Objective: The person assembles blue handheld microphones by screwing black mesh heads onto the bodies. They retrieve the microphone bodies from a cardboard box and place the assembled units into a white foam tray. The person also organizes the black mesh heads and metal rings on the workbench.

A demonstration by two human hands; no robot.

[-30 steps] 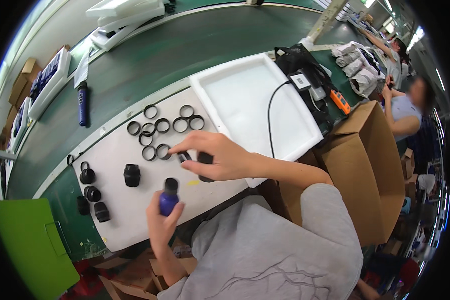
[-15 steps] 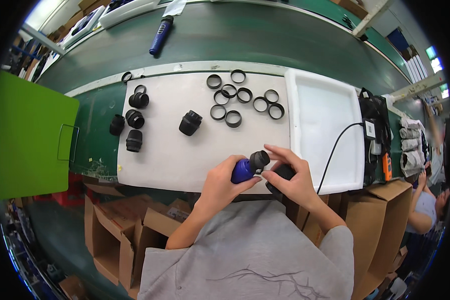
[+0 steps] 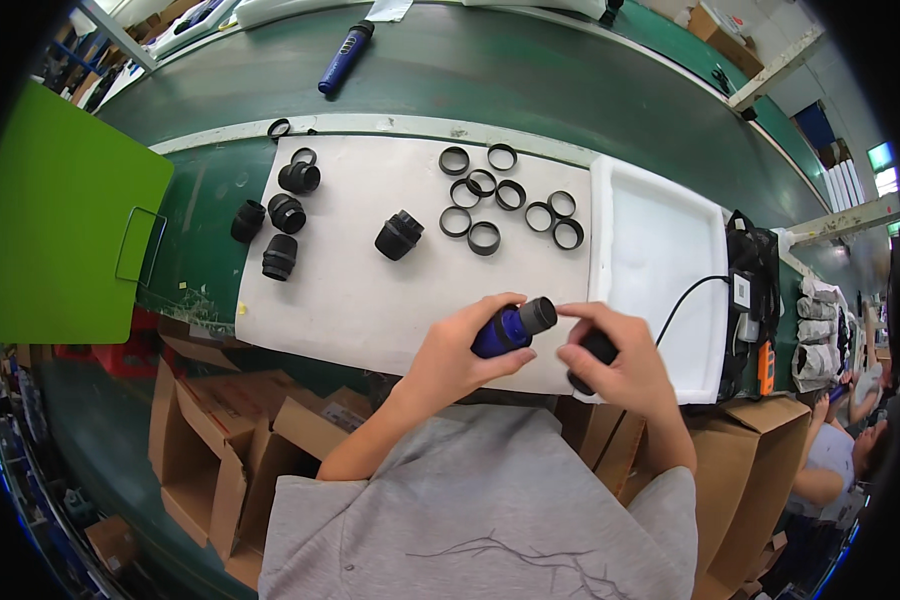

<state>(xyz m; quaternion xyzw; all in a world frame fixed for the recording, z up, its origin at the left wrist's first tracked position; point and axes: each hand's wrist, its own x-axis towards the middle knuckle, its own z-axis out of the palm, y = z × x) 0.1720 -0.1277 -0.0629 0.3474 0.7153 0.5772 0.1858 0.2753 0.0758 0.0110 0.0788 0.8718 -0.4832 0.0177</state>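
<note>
Blue handle [image 3: 498, 336], one: held above the near part of a pale sheet [image 3: 350, 310] on the green worktop [image 3: 205, 190], its black end [image 3: 539, 315] pointing right and slightly up.

Left hand [image 3: 462, 352]: closed round the handle. Right hand [image 3: 622, 362]: fingers curled about a black piece [image 3: 599, 349]; thumb and index finger parted, index tip just beside the black end, contact uncertain.

Changed: half a second ago the right thumb was close against the black end; it now stands apart from it. A second ago the right hand was over by the rings.

Black rings [image 3: 484, 250]: ten, loosely grouped on the sheet, count unchanged.

Black round parts [image 3: 400, 237]: five; one alone, four clustered toward the sheet's left edge.

White foam tray [image 3: 660, 290]: right of the rings.

Markings: white label [image 3: 741, 291] on a small box beyond the tray, print too small to read; blue handheld device [image 3: 344, 62] behind the worktop, pale side marks, illegible.
</note>
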